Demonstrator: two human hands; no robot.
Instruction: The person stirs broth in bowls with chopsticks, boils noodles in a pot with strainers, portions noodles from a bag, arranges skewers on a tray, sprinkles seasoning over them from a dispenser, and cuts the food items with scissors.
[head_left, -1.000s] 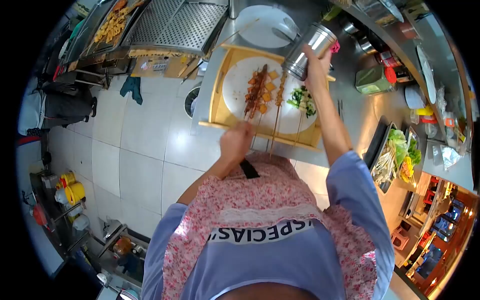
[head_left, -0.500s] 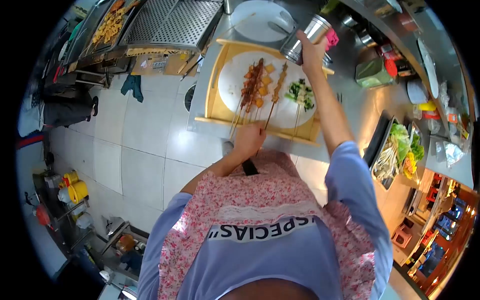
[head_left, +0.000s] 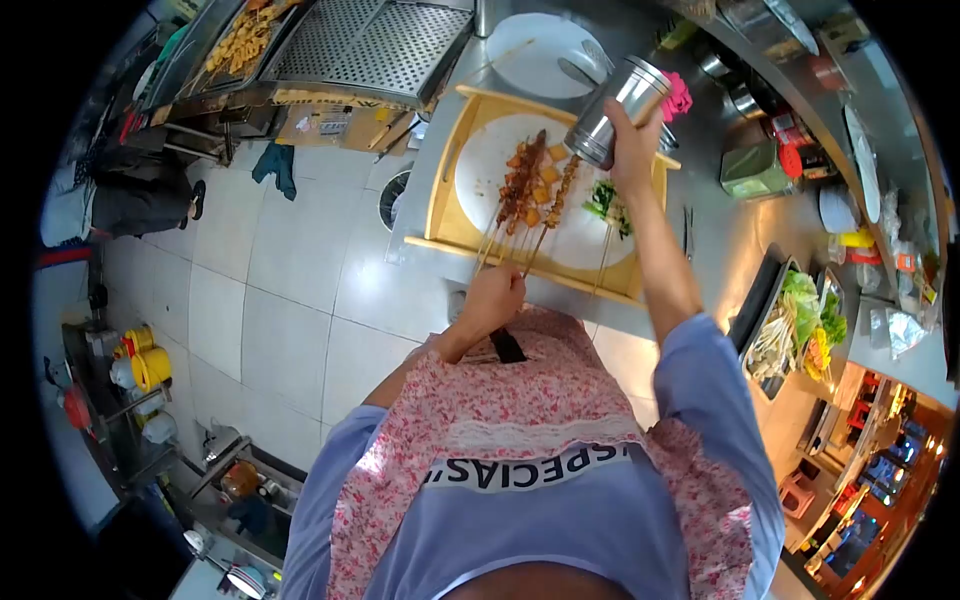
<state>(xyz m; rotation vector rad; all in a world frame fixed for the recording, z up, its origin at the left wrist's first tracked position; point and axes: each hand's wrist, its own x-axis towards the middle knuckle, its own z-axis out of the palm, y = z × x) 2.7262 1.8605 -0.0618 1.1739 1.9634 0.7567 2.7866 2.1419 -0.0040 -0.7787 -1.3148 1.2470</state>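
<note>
My left hand [head_left: 491, 302], at the front edge of the wooden tray [head_left: 448, 207], is closed around the stick of a meat skewer [head_left: 562, 194]. That skewer slants up over the white plate [head_left: 477, 166]. In my right hand [head_left: 634, 155] is a silver metal shaker [head_left: 620, 108], tilted with its lower end just above the skewer's tip. On the plate lie dark reddish-brown skewers [head_left: 521, 186], skewers of yellow-orange cubes [head_left: 541, 193] and a green vegetable skewer [head_left: 608, 207], their sticks pointing toward me.
Behind the tray sits another white plate [head_left: 535, 62] with a spoon on it. A perforated metal grate [head_left: 365, 45] is at the upper left. Trays of vegetables [head_left: 795, 325] stand at the right. Far left, a person [head_left: 140, 205] is partly visible.
The shaker has tipped a little and now sits over the skewer's tip. My left hand stays on the stick. The whole view has shifted slightly.
</note>
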